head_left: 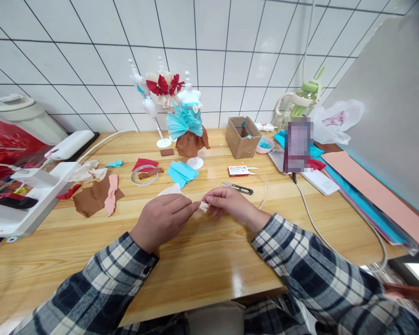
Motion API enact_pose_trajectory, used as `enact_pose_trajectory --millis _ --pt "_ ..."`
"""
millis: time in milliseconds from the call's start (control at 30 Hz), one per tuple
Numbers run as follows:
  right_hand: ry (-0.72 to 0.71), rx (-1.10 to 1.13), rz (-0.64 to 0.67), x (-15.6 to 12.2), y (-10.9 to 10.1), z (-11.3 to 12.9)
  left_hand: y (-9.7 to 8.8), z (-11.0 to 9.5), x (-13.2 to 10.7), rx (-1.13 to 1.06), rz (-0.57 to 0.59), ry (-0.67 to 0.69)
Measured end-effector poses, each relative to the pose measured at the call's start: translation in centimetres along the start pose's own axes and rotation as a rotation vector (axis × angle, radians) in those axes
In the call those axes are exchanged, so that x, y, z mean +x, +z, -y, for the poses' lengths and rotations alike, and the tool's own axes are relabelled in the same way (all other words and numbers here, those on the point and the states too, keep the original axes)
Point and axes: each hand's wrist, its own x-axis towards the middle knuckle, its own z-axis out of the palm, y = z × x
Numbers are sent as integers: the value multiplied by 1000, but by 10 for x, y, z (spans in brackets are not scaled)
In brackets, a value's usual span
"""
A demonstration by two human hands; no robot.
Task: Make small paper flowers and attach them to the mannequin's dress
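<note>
Over the front middle of the table, my left hand (pixel 162 218) pinches one end of a small cream crepe paper piece (pixel 203 207). The other end is between the thumb and fingers of my right hand (pixel 232 204). Part of a larger cream paper sheet (pixel 171 190) shows behind my left hand; whether the two pieces join is hidden. Thread snips (pixel 242 188) lie just beyond my right hand. Folded light blue crepe paper (pixel 182 174) rests past my fingertips, beside a roll of clear tape (pixel 133 176) with a brown strip across it.
Small white dress stands with crepe paper dresses (pixel 185 122) stand by the tiled wall. A cardboard box (pixel 242 139), a small red-and-white box (pixel 238 171) and a phone (pixel 296 144) with a cable are right. Brown paper (pixel 87 197) and a power strip (pixel 35 195) are left.
</note>
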Motion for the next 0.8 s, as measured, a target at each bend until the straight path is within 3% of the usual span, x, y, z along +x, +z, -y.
enact_pose_trajectory --millis 233,433,633,800 --pt "-108 -46 33 -3 -6 6 -6 5 -1 -56 -74 46" --pt "-164 -204 0 -1 -2 7 -3 6 -5 -82 -70 43" --pt "-163 -215 11 -1 -4 9 -4 5 -3 -85 -57 98" --pt "-180 -188 42 -4 -13 11 -3 6 -4 -106 -60 59"
